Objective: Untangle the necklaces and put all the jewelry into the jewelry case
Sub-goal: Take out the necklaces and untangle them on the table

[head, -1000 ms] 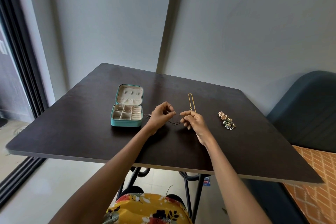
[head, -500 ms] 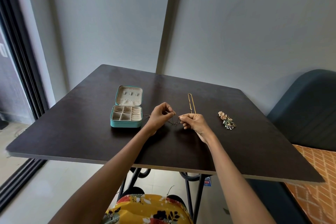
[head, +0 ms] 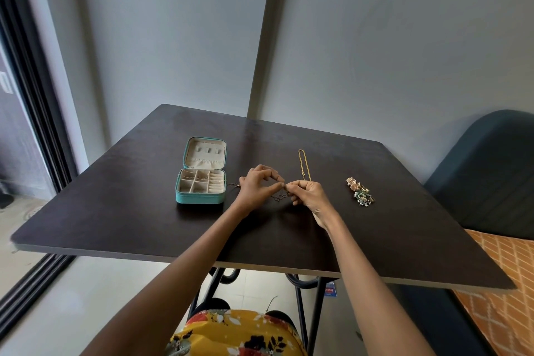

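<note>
Toward the left half of the dark table (head: 121, 211), well in from its left edge, sits the case (head: 200, 182), teal outside and cream inside, its lid open and leaning back toward the far edge. Its base is split into small compartments; what lies in them is too small to tell. Just right of the case a thin dark chain (head: 278, 197) starts on the tabletop, passes behind the left hand (head: 255, 186) and shows again in a small tangle below the fingertips. That hand hovers near the table's middle with its fingers curled, thumb and forefinger pinching the chain. Its fingertips meet those of the right hand (head: 307, 195), which is also curled and pinched on the same chain. Beyond the right hand a gold necklace (head: 302, 165) lies straight on the table, running toward the far edge, with its near end at the knuckles; whether it touches them I cannot tell. Farther right, apart from both hands and nearer the right edge, rests a small heap of earrings (head: 359, 191), gold pieces with green and pearly bits.
</note>
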Demonstrator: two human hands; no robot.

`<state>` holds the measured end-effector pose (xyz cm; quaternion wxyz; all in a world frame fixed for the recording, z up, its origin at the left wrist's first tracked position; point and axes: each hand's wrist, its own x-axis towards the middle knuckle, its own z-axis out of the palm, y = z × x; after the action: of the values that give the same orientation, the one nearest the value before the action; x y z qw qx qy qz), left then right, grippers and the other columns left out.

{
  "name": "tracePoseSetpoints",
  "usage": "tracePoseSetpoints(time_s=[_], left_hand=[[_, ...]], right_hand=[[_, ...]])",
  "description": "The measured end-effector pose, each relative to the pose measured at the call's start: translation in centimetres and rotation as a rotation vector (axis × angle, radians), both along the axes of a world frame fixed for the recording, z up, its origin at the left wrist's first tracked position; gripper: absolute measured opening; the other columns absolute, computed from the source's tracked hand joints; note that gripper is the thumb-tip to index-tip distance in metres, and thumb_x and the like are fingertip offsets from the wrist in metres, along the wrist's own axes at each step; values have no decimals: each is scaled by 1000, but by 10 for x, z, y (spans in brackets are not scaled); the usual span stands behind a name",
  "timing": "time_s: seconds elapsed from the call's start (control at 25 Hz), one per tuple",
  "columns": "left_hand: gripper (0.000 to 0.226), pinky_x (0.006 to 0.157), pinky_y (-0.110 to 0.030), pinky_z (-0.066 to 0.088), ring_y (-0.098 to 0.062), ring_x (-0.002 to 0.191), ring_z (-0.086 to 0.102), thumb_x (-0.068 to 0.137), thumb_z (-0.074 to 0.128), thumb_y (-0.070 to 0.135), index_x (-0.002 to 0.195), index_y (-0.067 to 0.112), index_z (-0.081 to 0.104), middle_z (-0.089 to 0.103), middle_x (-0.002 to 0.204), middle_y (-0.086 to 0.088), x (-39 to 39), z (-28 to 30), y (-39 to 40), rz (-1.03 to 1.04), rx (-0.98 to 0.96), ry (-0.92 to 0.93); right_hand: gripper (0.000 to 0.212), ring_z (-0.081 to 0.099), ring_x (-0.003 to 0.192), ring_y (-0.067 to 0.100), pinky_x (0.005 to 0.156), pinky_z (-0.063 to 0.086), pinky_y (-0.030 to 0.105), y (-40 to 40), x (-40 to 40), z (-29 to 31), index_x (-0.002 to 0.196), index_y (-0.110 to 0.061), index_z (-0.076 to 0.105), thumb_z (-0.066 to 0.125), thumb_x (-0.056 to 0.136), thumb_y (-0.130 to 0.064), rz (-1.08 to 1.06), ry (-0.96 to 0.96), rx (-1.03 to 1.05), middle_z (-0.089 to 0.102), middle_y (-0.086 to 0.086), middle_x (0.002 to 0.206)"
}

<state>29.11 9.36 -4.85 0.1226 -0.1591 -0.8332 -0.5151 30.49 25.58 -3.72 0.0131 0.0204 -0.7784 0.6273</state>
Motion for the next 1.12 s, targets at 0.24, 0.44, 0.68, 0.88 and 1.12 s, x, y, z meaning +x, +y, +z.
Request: tracePoseSetpoints(time_s=[0.24, 0.44, 0.68, 0.88, 1.12], left_hand=[[6, 78, -27, 15, -9, 110, 42, 79, 71, 32, 80, 27, 73, 55, 112, 11, 4, 3, 0, 115, -161, 75], [5, 78, -28, 16, -10, 109, 42, 78, 70, 32, 79, 28, 69, 52, 114, 9, 4, 2, 1, 136, -227, 106], [5, 82, -30, 17, -12, 111, 42, 79, 65, 25, 81, 21, 65, 51, 116, 6, 1, 3, 0, 169, -150, 45], [7, 83, -30, 17, -14, 113, 42, 83, 63, 26, 85, 20, 66, 52, 116, 3, -3, -2, 1, 178, -157, -3], [9, 89, -32, 21, -12, 109, 44, 88, 60, 25, 88, 18, 66, 54, 110, 5, -4, -2, 0, 108, -46, -38]], right_hand=[[9, 51, 56, 6, 53, 45, 15, 0, 2, 0, 84, -7, 70, 65, 87, -14, -16, -8, 9, 62, 1, 67], [9, 51, 55, 5, 51, 43, 15, -3, 3, 2, 82, -9, 70, 65, 87, -15, -28, -8, 38, 62, -3, 65], [13, 47, 51, 3, 46, 40, 14, -5, 6, 4, 74, -14, 66, 64, 87, -13, -33, -2, 40, 56, -3, 62], [15, 45, 53, 3, 43, 35, 15, -7, 6, 3, 71, -16, 66, 64, 85, -13, -46, 7, 3, 55, -3, 64], [15, 48, 53, 4, 41, 35, 14, -7, 7, 6, 74, -13, 65, 59, 88, -10, -33, -3, -16, 65, -3, 72]])
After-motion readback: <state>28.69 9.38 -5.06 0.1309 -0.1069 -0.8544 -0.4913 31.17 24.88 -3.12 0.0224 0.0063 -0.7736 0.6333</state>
